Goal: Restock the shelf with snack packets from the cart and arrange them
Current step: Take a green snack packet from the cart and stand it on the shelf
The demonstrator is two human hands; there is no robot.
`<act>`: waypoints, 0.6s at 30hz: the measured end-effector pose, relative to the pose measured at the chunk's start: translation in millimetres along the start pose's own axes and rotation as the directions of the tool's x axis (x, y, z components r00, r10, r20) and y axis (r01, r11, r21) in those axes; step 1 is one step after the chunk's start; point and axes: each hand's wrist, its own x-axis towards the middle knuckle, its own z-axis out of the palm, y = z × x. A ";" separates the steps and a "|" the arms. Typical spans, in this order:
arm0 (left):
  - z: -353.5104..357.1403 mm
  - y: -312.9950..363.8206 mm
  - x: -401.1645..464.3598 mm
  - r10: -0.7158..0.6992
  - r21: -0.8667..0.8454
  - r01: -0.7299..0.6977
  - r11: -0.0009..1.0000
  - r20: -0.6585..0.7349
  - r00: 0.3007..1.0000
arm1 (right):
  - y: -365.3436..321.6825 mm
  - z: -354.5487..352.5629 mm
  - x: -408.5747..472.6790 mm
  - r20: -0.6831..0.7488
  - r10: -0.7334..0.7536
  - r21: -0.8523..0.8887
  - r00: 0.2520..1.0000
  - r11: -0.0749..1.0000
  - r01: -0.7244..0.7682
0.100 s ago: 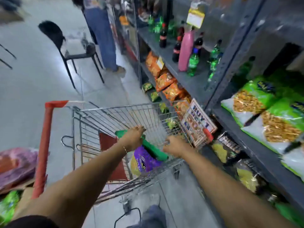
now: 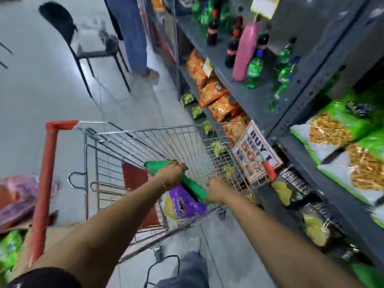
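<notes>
A wire shopping cart [image 2: 145,140] with a red handle stands beside the grey shelf [image 2: 342,200]. Inside it both hands grip one green snack packet [image 2: 193,185]: my left hand [image 2: 172,173] holds its upper end, my right hand [image 2: 217,192] its lower end. Under that packet lies a purple and yellow packet [image 2: 185,204]. On the shelf at right lie green and white snack packets [image 2: 342,129]. Dark packets with yellow chips [image 2: 295,188] fill the level below.
Orange packets [image 2: 212,92] and drink bottles [image 2: 251,71] fill the shelves further along. A "BUY 1" sign [image 2: 259,150] hangs at the cart's far corner. A black chair [image 2: 89,48] and a person's legs [image 2: 135,36] stand in the aisle. Bagged goods [image 2: 14,196] sit at left.
Both hands have closed in on the green packet, the right hand now at its lower end. The cart has not visibly moved.
</notes>
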 end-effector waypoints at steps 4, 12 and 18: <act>22.1 -10.9 43.0 0.088 0.237 -0.127 0.963 0.168 0.982 | 3.9 16.1 28.8 0.056 0.008 -0.055 0.998 0.998 -0.005; 9.6 -0.5 87.8 0.195 0.359 -0.267 0.894 0.224 0.955 | 29.8 -8.8 48.7 -0.075 0.031 0.057 0.997 0.998 -0.027; -84.9 22.1 75.7 0.288 0.029 -0.288 0.957 -0.005 0.958 | 51.9 -98.7 -5.5 -0.252 0.018 0.253 0.968 0.966 0.048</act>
